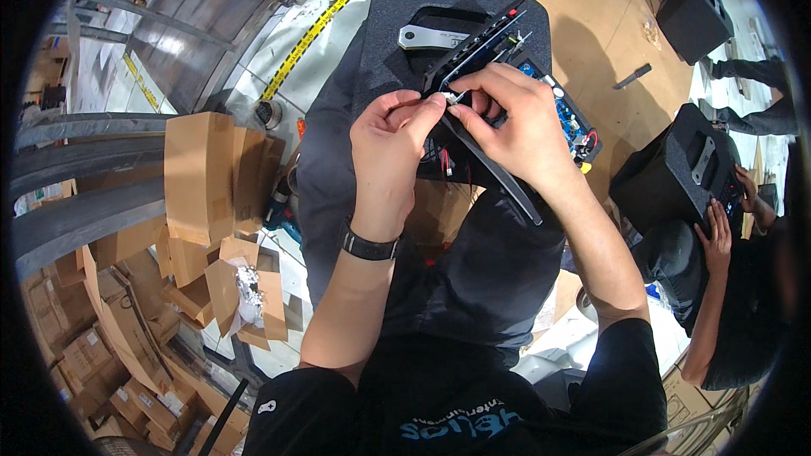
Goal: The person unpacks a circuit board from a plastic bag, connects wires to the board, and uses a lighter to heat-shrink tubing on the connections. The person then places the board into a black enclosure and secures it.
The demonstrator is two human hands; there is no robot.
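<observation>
We had the black carpeted speaker box [405, 13] sitting on our lap in the upper middle of the frame, with both hands meeting over its open panel. Our left hand [390, 145] and right hand [517, 122] were each pinched shut on a small white connector [450, 99], right beside the blue circuit board [568, 118]. Over at the right edge, another person's hand [718, 236] rested on a second black box [676, 173].

Cardboard boxes [203, 194] crowd the left, a second speaker cabinet [676, 173] blocks the right; tan floor [608, 42] ahead lies open.
</observation>
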